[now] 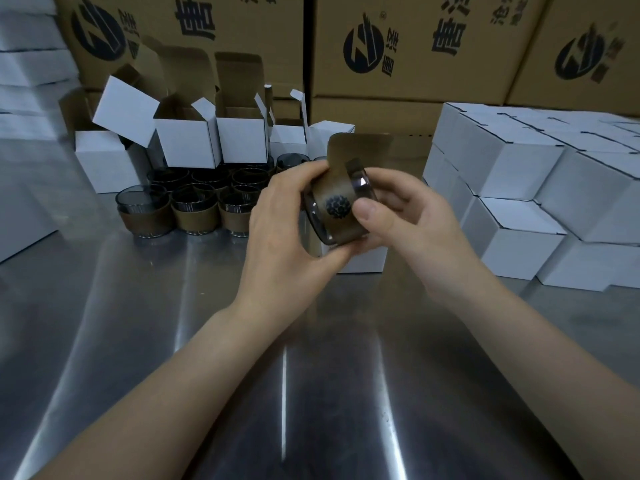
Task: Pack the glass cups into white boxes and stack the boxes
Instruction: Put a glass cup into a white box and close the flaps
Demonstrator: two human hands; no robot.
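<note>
A glass cup point(337, 207) with a brown sleeve and a dark printed mark lies tilted on its side between both hands, above the steel table. My left hand point(287, 233) cups its base side; my right hand point(398, 216) grips its rim side, thumb on the sleeve. Behind the cup stands an open white box point(360, 261) with its brown inner flap point(360, 147) raised. More sleeved glass cups point(195, 209) stand grouped at the left. Open white boxes point(187, 140) stand behind them. Shut white boxes point(519, 174) are stacked at the right.
Large brown printed cartons point(415, 46) form a wall along the back. More white boxes point(24, 57) are stacked at the far left. The shiny steel table point(207, 341) stretches toward me under my forearms.
</note>
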